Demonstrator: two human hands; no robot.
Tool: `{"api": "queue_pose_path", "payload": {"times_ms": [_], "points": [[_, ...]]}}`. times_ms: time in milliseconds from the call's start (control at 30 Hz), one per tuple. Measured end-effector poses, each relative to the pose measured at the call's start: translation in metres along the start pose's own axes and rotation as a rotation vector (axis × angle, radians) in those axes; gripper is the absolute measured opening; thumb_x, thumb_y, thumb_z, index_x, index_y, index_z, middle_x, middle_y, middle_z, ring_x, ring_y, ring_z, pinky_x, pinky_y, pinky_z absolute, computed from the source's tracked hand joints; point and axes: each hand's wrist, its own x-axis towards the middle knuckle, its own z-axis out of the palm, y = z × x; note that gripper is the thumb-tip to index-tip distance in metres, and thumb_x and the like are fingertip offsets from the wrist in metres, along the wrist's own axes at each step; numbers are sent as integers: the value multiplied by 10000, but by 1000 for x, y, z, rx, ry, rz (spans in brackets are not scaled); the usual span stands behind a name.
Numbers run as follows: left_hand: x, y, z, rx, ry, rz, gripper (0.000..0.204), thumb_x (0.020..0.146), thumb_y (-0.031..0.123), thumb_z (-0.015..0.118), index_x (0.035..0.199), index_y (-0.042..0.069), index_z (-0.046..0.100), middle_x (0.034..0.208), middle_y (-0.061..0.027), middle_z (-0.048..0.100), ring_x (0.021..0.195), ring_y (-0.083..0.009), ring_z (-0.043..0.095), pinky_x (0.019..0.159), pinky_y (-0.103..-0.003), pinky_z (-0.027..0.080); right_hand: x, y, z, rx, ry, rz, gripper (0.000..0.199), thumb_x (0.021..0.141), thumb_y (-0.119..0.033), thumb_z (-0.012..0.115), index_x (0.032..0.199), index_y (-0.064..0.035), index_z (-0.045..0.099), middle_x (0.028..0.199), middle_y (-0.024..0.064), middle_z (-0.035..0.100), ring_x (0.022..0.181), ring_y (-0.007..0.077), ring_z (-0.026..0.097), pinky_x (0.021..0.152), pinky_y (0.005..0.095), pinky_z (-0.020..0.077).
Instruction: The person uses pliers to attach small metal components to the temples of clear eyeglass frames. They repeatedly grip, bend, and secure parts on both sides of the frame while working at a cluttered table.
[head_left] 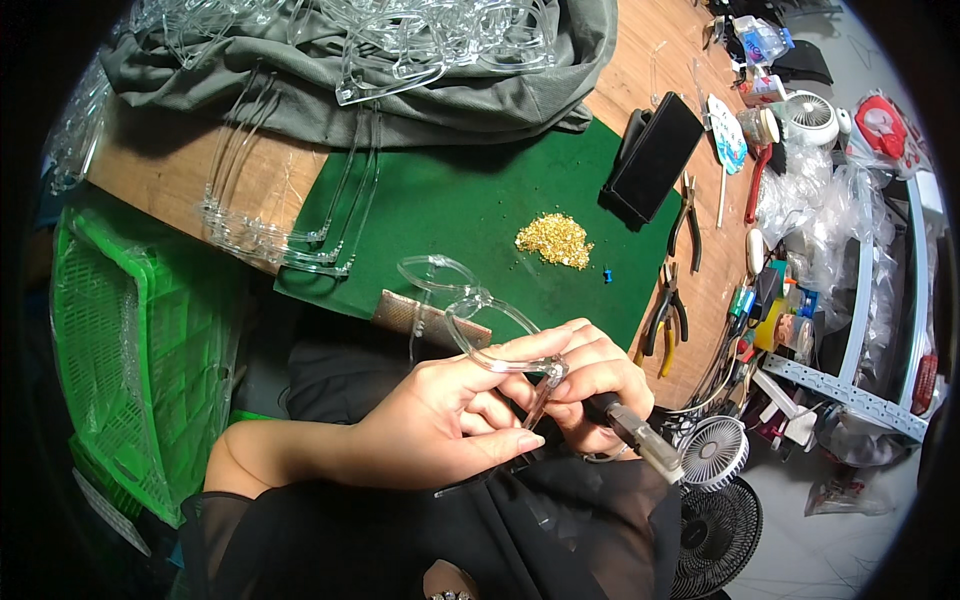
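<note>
A clear plastic eyeglass frame (478, 298) is tilted in front of me, just over the near edge of the green mat (450, 190). My left hand (440, 405) is closed on it, thumb and fingers pinching near a temple hinge. My right hand (605, 385) meets the same corner with its fingertips. It also grips a screwdriver-like tool with a dark neck and a translucent grey handle (650, 450), which points down to the right; its tip is hidden by the fingers. Beyond the hands lies a pile of tiny gold-coloured metal pieces (555, 240).
Clear frames (280, 250) stand at the mat's left; more are heaped on grey cloth (250, 75). A black phone-like slab (655, 160), two pliers (685, 225) and a blue pin (607, 275) lie right. A green crate (120, 350) stands left, a white fan (714, 452) right.
</note>
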Motion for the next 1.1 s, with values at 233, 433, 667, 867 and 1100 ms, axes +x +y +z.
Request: {"api": "queue_pose_path", "payload": {"times_ms": [233,433,667,867,1100], "points": [[-1,2,2,98,18,40,758,763,-131,619,1403,15,238,884,-9,535,749,-4,503,667,-139,408,-1,-1,0,-112,-13,-37,140,773,-94,694,826,-60,568,742,47,573,646,207,562,628,337,448],[-2,-5,-1,55,0,62,756,765,-132,618,1402,14,239,875,-3,524,756,-10,508,668,-141,415,-4,-2,4,-103,39,-40,134,772,-82,689,828,-58,570,738,52,573,649,213,565,640,344,457],[-1,1,1,-23,-2,-14,767,761,-144,614,1404,6,224,874,-7,513,759,-12,497,672,-142,409,-8,1,9,-91,95,-41,137,762,-79,699,817,-44,578,734,63,577,651,219,568,637,346,459],[-1,1,-1,-63,-17,-27,776,757,-153,613,1405,-1,214,875,-9,498,748,-4,476,674,-142,403,-7,1,9,-86,94,-43,152,754,-93,712,813,-41,582,724,60,575,645,219,565,622,342,453],[-2,0,-1,-78,-18,-32,779,754,-149,620,1403,-9,212,887,-20,512,750,-9,504,685,-148,418,-5,-4,6,-60,56,-8,142,759,-95,707,810,-41,585,720,56,575,641,216,561,617,339,448]]}}
